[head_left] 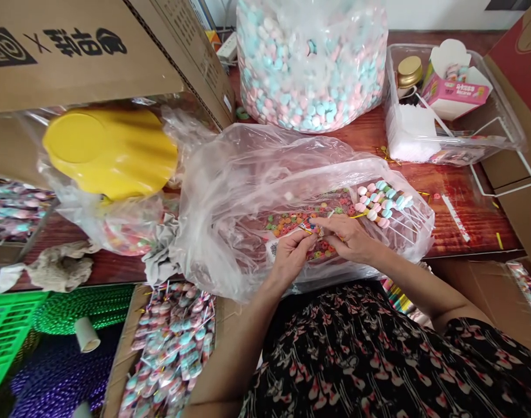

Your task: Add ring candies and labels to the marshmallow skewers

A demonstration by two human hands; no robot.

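Observation:
Over a large clear plastic bag (pixel 230 197), my two hands meet at a small candy piece in a wrapper (pixel 311 227). My left hand (pixel 291 252) pinches its left side, fingertips pressed together. My right hand (pixel 346 235) closes on its right side, and a yellow tie sticks out by the fingers. Beneath them the bag holds many small ring candies (pixel 286 219) in red, orange and green. Skewers of pink, white and blue candies (pixel 385 200) lie on the bag just right of my right hand. Fingers partly hide the wrapped piece.
Behind stands a big bag of pastel candies (pixel 313 87). A clear bin (pixel 457 148) with a pink box is at the back right. On the left are a yellow bowl (pixel 112 151) and a cardboard box (pixel 86 75). Wrapped candies (pixel 173 348) fill a box below.

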